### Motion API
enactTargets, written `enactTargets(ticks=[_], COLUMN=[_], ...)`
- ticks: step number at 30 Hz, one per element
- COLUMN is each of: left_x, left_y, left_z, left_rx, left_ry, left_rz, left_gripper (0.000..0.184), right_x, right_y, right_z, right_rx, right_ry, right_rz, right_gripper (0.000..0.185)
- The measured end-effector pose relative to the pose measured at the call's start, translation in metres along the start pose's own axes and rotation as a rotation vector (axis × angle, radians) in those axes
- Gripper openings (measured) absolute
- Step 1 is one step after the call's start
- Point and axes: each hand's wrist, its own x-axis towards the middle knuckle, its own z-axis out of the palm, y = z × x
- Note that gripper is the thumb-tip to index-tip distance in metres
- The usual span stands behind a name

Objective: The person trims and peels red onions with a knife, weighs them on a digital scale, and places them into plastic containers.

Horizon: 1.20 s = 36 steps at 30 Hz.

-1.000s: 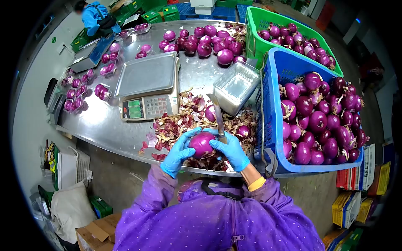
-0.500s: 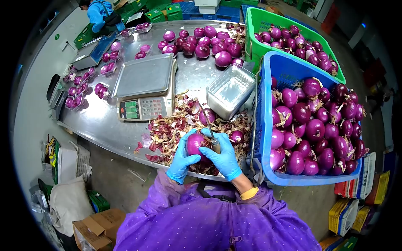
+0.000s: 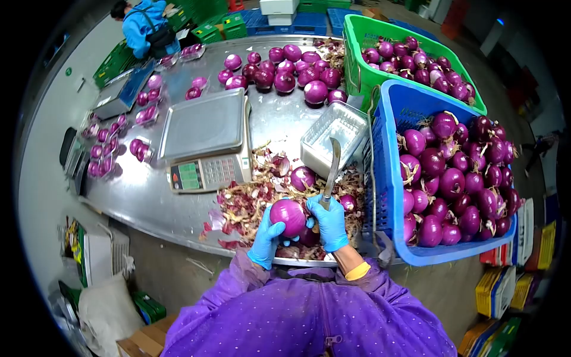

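Note:
My left hand (image 3: 266, 238), in a blue glove, is wrapped round a red onion (image 3: 288, 218) near the table's front edge. A knife (image 3: 335, 165) with a curved blade is gripped in my right hand (image 3: 328, 222), also gloved. Its blade points up and away from me, apart from the onion. The handle is mostly hidden by my fingers. Under and beyond both hands lies a heap of onion skins (image 3: 244, 202), with a loose onion (image 3: 303, 178) and another onion (image 3: 348, 203) on it.
A blue crate (image 3: 389, 178) full of onions stands at right, a green crate (image 3: 353, 59) behind it. Clear plastic trays (image 3: 315, 140) are stacked beside it. A scale (image 3: 205, 122) stands left of centre. Several onions (image 3: 284, 82) lie at the back. A person (image 3: 146, 30) is at far left.
The knife has swung away from the onion, its blade now pointing up and right. My hands have moved slightly apart, and the head view has shifted a little.

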Motion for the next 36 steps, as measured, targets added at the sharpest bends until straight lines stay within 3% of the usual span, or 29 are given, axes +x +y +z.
enactTargets(ticks=[3, 4, 5, 7, 8, 10, 13, 15, 18, 26, 29, 31, 36], left_x=[0.008, 0.011, 0.014, 0.027, 0.030, 0.041, 0.056, 0.061, 0.062, 0.057, 0.045, 0.042, 0.056], left_y=[0.022, 0.027, 0.041, 0.047, 0.056, 0.063, 0.069, 0.072, 0.069, 0.072, 0.084, 0.092, 0.094], left_z=[-0.031, -0.035, -0.046, -0.059, -0.061, -0.070, -0.079, -0.078, -0.078, -0.069, -0.061, -0.060, -0.062], left_rx=[-0.126, -0.098, -0.090, -0.039, -0.022, 0.051, 0.195, 0.254, 0.277, 0.264, 0.198, 0.114, 0.102], left_ry=[-0.134, -0.045, -0.083, -0.014, 0.007, 0.026, -0.008, -0.029, -0.049, -0.079, -0.095, -0.105, -0.083], left_rz=[-0.071, -0.009, -0.064, 0.065, 0.072, 0.110, 0.147, 0.161, 0.178, 0.171, 0.226, 0.334, 0.312], left_gripper=[0.090, 0.090, 0.086, 0.084, 0.084, 0.085, 0.086, 0.087, 0.088, 0.089, 0.092, 0.094, 0.099], right_x=[0.008, 0.008, 0.010, 0.016, 0.021, 0.009, -0.004, -0.001, 0.003, 0.004, 0.010, -0.008, -0.009], right_y=[0.003, 0.001, 0.000, 0.000, 0.012, 0.019, 0.037, 0.040, 0.037, 0.031, 0.077, 0.094, 0.045], right_z=[0.033, 0.043, 0.052, 0.068, 0.063, 0.060, 0.067, 0.072, 0.072, 0.073, 0.032, -0.004, 0.035], right_rx=[-0.066, -0.056, -0.114, -0.217, -0.377, -0.659, -0.971, -1.007, -1.124, -1.176, -1.272, -1.302, -1.048], right_ry=[0.006, -0.025, 0.004, 0.073, 0.118, 0.109, 0.124, 0.167, 0.140, 0.164, 0.273, 0.298, 0.361], right_rz=[-0.094, -0.005, -0.066, -0.195, -0.390, -0.466, -0.506, -0.510, -0.378, -0.540, -0.444, -0.212, -0.479], right_gripper=[0.008, 0.012, 0.013, 0.015, 0.018, 0.018, 0.021, 0.018, 0.016, 0.018, 0.019, 0.021, 0.017])
